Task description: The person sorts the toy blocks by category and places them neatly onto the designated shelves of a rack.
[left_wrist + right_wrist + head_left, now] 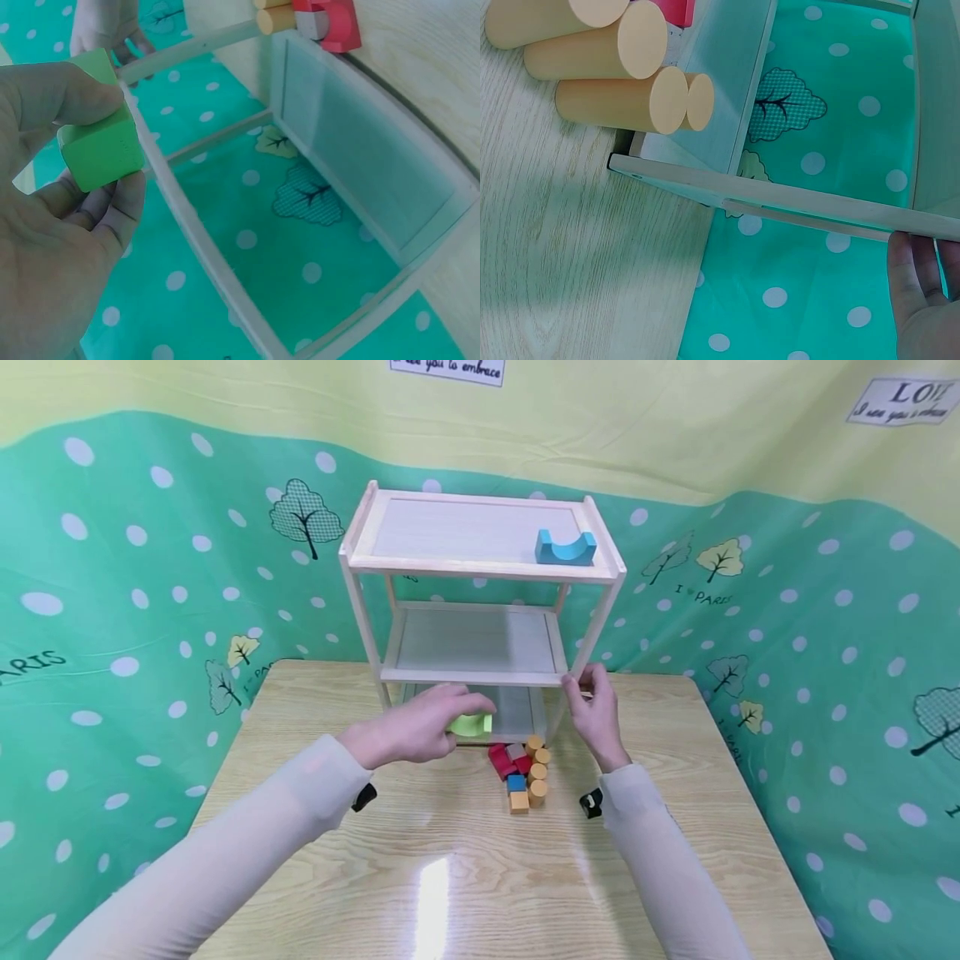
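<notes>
My left hand [427, 723] pinches a green block [471, 725] between thumb and fingers, in front of the shelf's lower part. In the left wrist view the green block [105, 142] is close to the shelf's frame [202, 232]. My right hand [597, 714] touches the right front post of the wooden shelf [480, 677] at the middle board's height; in the right wrist view the fingertips of that hand [930, 300] rest against the post [810, 199]. A blue curved block [566, 550] sits on the top board, near its right front corner.
On the table [315, 860], before the shelf's lower right, stand several tan cylinders [537, 792], red blocks [502, 762], a blue cube [517, 783] and an orange cube [519, 802]. Black objects lie beside my left sleeve [364, 797] and right sleeve [591, 803].
</notes>
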`<state>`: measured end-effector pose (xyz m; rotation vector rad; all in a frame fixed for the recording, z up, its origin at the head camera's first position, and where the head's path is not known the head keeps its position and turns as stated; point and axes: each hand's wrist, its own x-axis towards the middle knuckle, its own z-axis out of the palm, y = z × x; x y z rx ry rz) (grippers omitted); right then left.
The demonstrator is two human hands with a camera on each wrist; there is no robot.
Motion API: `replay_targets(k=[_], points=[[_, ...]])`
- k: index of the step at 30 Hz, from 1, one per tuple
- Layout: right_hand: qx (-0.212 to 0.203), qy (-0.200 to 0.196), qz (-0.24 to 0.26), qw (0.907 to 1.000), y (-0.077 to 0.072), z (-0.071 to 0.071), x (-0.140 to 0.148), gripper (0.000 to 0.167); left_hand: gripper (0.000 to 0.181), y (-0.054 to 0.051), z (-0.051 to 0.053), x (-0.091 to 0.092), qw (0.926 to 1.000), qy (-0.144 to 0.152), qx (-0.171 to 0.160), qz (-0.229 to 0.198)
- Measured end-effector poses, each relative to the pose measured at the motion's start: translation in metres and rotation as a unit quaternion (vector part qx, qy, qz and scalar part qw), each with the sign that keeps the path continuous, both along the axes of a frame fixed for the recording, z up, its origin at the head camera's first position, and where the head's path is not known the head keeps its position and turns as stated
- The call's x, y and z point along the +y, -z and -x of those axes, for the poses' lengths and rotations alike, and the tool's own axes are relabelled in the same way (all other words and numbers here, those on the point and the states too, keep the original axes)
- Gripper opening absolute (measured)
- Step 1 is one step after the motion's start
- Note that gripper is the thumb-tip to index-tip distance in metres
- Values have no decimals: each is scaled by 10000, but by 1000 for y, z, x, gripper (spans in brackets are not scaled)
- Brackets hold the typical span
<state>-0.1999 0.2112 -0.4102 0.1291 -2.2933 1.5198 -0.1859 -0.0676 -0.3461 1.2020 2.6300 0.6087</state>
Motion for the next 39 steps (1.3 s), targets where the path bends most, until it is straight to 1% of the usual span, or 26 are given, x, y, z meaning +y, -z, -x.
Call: replay_targets(k=[4, 8, 13, 15, 16, 20, 22, 23, 24, 26, 33, 39], points=[[-34, 0, 0, 10000, -1, -1, -1, 20, 69, -8, 1, 0, 10000, 12, -1, 49], [-71, -14, 18, 10000, -2, -1, -1, 21, 69, -15, 2, 1, 10000, 48, 28, 8], [-110, -26, 32, 9999, 0, -1, 0, 21, 70, -26, 3, 2, 9999, 62, 78, 7], [-80, 6, 12, 10000, 10, 4, 4, 23, 70, -30, 4, 2, 10000, 46, 70, 33], [-94, -12, 47, 9999, 10, 5, 4, 23, 70, -32, 4, 2, 10000, 35, 63, 51], [-54, 90, 2, 9999, 29, 17, 11, 26, 72, -39, 4, 2, 9999, 22, 62, 81], [-93, 101, 0, 9999, 29, 18, 12, 25, 74, -43, 4, 2, 9999, 18, 78, 119], [-80, 134, -26, 9999, 33, 20, 13, 26, 74, -45, 4, 3, 9999, 18, 82, 131], [-84, 131, -22, 9999, 34, 21, 13, 25, 74, -47, 3, 3, 9999, 18, 90, 135], [-75, 93, 6, 9999, 32, 20, 12, 25, 74, -51, 3, 3, 9998, 1, 106, 158], [1, -8, -76, 10000, 5, 2, 0, 20, 69, -66, 3, 1, 9995, -3, 275, 136], [-26, 61, -114, 9999, 2, 0, -1, 21, 65, -84, 5, -4, 9995, 31, 299, 42]])
